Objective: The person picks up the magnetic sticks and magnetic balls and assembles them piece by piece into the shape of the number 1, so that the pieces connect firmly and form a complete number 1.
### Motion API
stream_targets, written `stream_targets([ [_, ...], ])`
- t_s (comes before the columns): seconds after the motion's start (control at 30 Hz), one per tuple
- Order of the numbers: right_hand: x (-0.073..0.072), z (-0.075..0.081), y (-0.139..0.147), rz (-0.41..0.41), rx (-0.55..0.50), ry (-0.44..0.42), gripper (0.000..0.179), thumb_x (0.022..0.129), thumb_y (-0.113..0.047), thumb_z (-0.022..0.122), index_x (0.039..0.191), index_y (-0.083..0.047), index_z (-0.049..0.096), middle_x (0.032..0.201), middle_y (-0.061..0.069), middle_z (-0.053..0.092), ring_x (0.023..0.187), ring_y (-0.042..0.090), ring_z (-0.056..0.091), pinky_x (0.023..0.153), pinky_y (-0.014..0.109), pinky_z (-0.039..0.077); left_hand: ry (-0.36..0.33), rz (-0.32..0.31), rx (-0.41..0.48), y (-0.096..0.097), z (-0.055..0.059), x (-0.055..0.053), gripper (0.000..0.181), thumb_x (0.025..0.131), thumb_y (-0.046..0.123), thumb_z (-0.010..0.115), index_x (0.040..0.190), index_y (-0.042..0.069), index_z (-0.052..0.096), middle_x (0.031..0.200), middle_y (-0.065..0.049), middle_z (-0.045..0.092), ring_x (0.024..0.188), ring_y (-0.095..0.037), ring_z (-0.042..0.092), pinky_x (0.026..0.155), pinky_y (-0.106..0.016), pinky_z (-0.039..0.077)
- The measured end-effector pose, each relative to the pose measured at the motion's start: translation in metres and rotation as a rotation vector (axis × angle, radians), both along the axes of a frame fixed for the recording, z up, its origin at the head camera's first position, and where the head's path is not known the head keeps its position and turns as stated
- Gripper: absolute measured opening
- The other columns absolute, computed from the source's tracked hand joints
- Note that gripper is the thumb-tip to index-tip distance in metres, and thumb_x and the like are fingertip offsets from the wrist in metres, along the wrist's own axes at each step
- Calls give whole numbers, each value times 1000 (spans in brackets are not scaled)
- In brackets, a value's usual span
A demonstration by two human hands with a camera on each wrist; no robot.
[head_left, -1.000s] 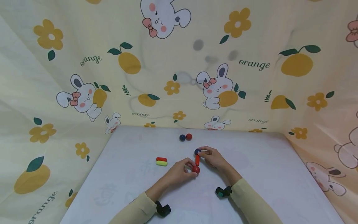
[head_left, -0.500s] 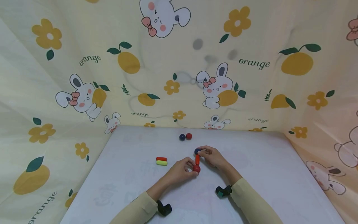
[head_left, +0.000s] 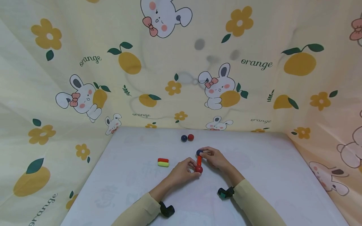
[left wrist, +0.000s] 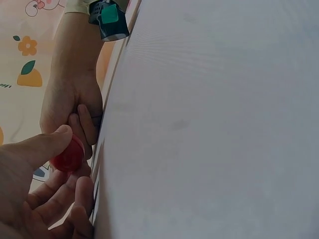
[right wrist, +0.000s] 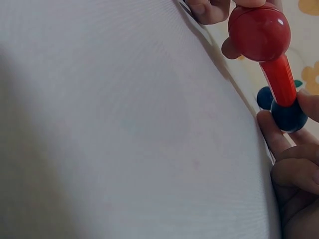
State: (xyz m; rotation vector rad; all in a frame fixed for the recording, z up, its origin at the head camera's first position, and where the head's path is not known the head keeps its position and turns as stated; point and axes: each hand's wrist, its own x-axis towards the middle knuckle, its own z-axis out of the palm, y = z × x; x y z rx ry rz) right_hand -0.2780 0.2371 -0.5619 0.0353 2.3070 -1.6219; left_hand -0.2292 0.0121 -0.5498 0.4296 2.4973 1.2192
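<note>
My left hand [head_left: 183, 172] pinches a red ball [head_left: 199, 169] between thumb and fingers. Above it in the head view, my right hand [head_left: 215, 157] grips a dark blue ball [head_left: 199, 153]. Between the two balls runs an orange-red rod [right wrist: 280, 80]; in the right wrist view its ends meet the red ball and the blue ball, so the three form one straight piece. The left wrist view shows my thumb on the red ball [left wrist: 69, 154], which hides the rod and the blue ball there.
On the white table [head_left: 127, 188], a red rod [head_left: 163, 160] and a yellow-green rod [head_left: 163, 164] lie side by side to the left. Farther back sit another dark blue ball [head_left: 184, 138] and another red ball [head_left: 190, 137]. A patterned cloth [head_left: 181, 62] hangs behind the table.
My left hand has brought the red ball slightly away from me, up against the near end of the rod. The right hand has stayed nearly still on the blue ball.
</note>
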Motion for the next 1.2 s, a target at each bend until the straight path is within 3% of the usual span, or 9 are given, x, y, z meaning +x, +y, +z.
stream_targets([
  [0.17,-1,-1,0,2,17,5,37,93,-45,71,127,-31,67,110,5,72,58,18,43,55,25,34,-14,-13,27,-2,0,0,38,83,44,82,109,31,57,102,13,69,84,-11,59,73,-27,50],
  [0.43,-2,1,-1,-3,39,20,38,93,-47,69,128,-31,66,107,7,71,56,17,41,53,25,32,-19,-40,56,-4,0,-1,37,86,42,80,111,32,55,105,13,69,84,-10,61,74,-26,52],
  [0.77,-1,2,-5,-20,74,15,39,93,-46,69,128,-28,66,115,9,70,77,20,49,61,26,35,-37,-39,71,-7,-1,-1,37,86,42,79,111,34,54,109,8,70,86,-11,63,77,-30,56],
  [1.0,0,1,-2,-10,80,7,40,96,-44,66,133,-29,63,110,8,69,63,18,45,56,25,34,-40,-17,71,-8,-2,-4,34,87,46,77,111,37,54,108,11,71,93,-12,63,83,-36,56],
  [1.2,0,1,-2,18,69,8,43,97,-43,66,139,-37,56,92,6,65,54,18,42,51,24,36,-37,4,72,-8,-3,-7,33,87,49,76,111,38,56,111,9,72,93,-13,63,83,-37,55],
])
